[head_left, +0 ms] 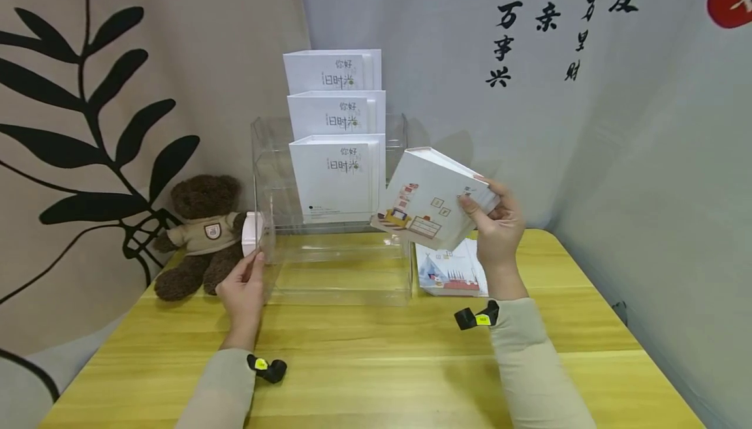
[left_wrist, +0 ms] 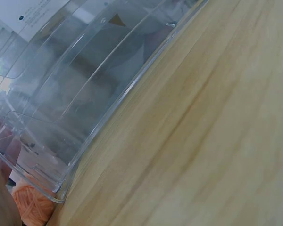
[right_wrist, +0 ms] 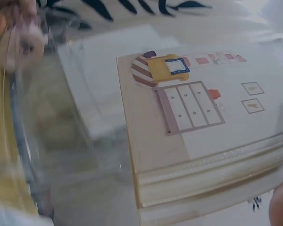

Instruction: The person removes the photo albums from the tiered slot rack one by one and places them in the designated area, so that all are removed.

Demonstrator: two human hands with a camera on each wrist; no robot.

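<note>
A clear acrylic rack stands on the table, with three white albums upright in its tiers. At the rack's lower left side, my left hand pinches the panel's front edge; through the plastic in the left wrist view, some fingers show. My right hand grips a thick white photo album by its right end, tilted beside the rack's right side. Printed drawers and a yellow chair decorate its cover. Under it, another white album with a blue tent picture lies on the table.
A brown teddy bear sits left of the rack. Near my left fingers is a whitish object, its kind unclear. An orange yarn ball appears by the rack's corner. A wall hanging drapes behind the wooden table.
</note>
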